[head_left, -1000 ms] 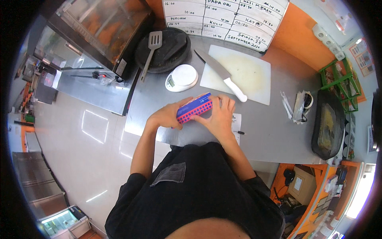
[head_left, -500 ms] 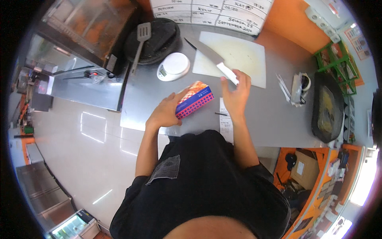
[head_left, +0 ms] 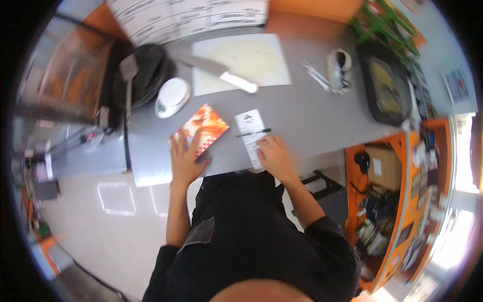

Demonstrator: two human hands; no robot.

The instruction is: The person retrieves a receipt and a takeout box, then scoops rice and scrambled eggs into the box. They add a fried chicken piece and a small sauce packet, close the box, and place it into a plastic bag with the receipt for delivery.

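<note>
My left hand [head_left: 186,158] lies with spread fingers over the near left side of a cardboard food box [head_left: 207,126], its orange and red printed face turned up. Just right of the box is a long paper receipt [head_left: 249,122] with a dark pen [head_left: 254,133] across it. My right hand [head_left: 274,156] has its bent fingers at the receipt's right edge, below the pen; its thumb is hidden. Farther off, a knife [head_left: 221,71] with a white handle lies partly on the white cutting board [head_left: 266,58], and neither hand touches it.
A round white kitchen scale [head_left: 172,95] stands left of the board. Behind it, a slotted spatula [head_left: 129,73] rests on a black pan [head_left: 151,70]. A dark tray [head_left: 385,85] sits at the right end of the steel counter [head_left: 322,118], near a tape roll [head_left: 343,60].
My right hand has left the knife handle and come down to the receipt. The box now shows its top rather than its blue side. The whole view has turned and shifted.
</note>
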